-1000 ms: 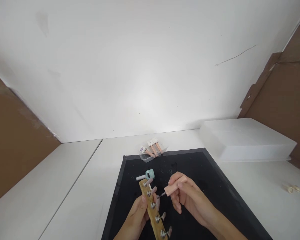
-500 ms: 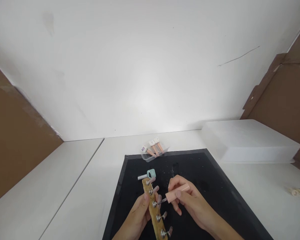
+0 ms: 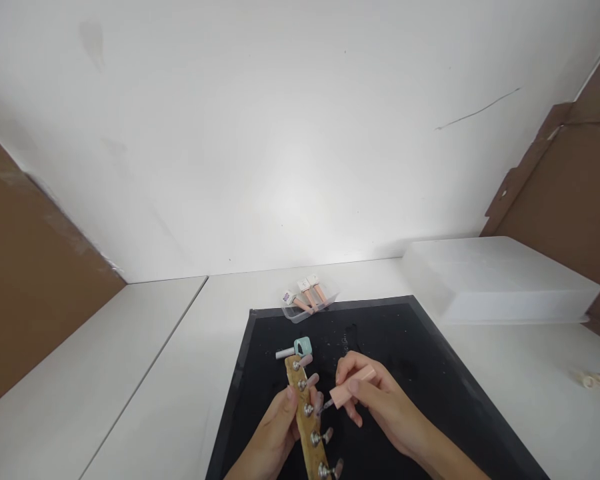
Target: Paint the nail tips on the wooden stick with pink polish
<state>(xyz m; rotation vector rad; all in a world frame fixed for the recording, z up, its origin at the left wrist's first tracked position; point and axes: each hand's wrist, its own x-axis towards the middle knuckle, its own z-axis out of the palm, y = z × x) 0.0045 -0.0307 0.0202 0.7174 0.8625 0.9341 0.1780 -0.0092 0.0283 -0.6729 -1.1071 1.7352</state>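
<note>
My left hand (image 3: 278, 421) is closed around a wooden strip (image 3: 305, 427) that carries several metal clips in a row. Each clip holds a pinkish nail tip (image 3: 312, 380) pointing off to the right. Between thumb and fingers, my right hand (image 3: 375, 393) grips the pink cap of a nail polish brush (image 3: 353, 387). Its bristle end meets or nearly meets the nail tip on the middle clip. A teal nail polish bottle (image 3: 303, 346) with a silvery cap lies on its side just beyond the strip's far end.
A black mat (image 3: 380, 327) lies under my hands on the white table (image 3: 180, 373). At its far edge, a clear tray (image 3: 295, 319) holds several pink-capped bottles. A white plastic box (image 3: 505, 280) stands at the right, with small beige rings (image 3: 589, 380) in front of it.
The brush in my right hand has shifted slightly left and down along the middle nail tip. My left hand and the strip have barely moved.
</note>
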